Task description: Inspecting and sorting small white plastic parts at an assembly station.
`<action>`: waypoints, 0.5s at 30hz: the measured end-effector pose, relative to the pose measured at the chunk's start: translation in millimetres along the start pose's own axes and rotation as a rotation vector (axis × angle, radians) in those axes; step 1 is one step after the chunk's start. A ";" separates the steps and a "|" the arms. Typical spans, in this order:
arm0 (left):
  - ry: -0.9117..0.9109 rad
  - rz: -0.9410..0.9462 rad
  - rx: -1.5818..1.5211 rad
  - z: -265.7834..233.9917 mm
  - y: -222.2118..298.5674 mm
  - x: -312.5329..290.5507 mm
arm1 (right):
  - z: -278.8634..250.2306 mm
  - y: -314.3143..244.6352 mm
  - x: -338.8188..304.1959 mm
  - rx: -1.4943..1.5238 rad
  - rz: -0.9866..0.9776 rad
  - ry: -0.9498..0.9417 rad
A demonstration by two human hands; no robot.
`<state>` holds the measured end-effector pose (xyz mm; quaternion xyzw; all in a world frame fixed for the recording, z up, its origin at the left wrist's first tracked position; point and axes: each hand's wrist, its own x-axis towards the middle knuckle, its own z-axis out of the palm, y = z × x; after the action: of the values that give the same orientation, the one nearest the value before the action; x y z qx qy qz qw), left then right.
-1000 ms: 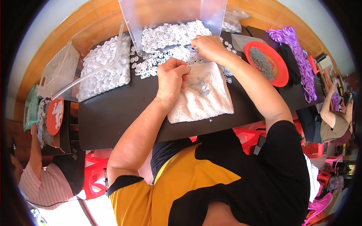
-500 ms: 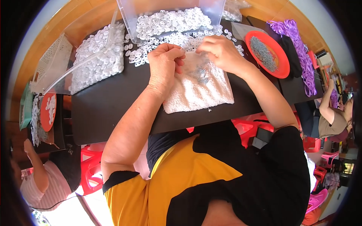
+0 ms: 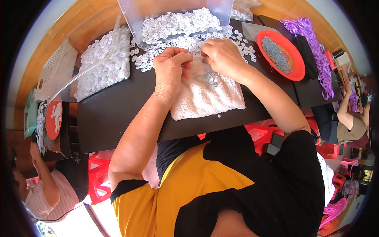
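Above a white terry cloth (image 3: 209,100) on the dark table, my left hand (image 3: 170,67) is closed in a pinch. A tiny pale bit shows at its thumb tip, too small to name. My right hand (image 3: 224,55) has curled fingers just to the right, a small gap from the left; what they hold, if anything, is hidden. Between and below the hands, a little heap of thin grey metal pins (image 3: 211,81) rests on the cloth. Small white oval plastic pieces with holes (image 3: 146,59) lie scattered behind both hands.
A clear bin (image 3: 132,23) of white pieces stands at the back. To the left is a large bag of white pieces (image 3: 104,65). On the right are a red plate (image 3: 298,71) of grey pins and purple ribbons (image 3: 321,59). Co-workers (image 3: 53,193) sit at either side.
My right hand has shifted slightly left, closer to my left hand, and its fingers have curled more. The left hand stays almost in place.
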<state>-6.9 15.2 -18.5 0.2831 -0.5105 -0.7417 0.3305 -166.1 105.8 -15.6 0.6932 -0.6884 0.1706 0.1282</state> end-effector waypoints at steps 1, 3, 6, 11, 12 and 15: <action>0.001 0.001 -0.011 -0.5 -0.1 0.3 | 0.4 -1.4 -0.3 0.000 -0.014 0.001; -0.009 0.006 -0.021 -1.6 0.9 0.5 | 0.8 -2.8 -1.4 0.002 -0.026 0.003; -0.028 -0.001 -0.067 1.6 5.1 -2.5 | -6.5 -1.8 -0.1 0.393 0.177 0.040; -0.033 -0.029 -0.114 4.0 8.2 -8.4 | -25.0 -6.3 6.3 1.222 0.511 0.029; -0.037 -0.031 -0.119 4.0 6.5 -8.7 | -24.1 -7.8 5.1 1.226 0.509 0.033; -0.035 -0.042 -0.125 6.3 5.9 -6.8 | -25.7 -10.3 1.1 1.237 0.502 0.042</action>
<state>-6.3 22.6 -10.3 0.2597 -0.4626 -0.7837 0.3230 -157.4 115.6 8.8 0.4542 -0.6017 0.5721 -0.3231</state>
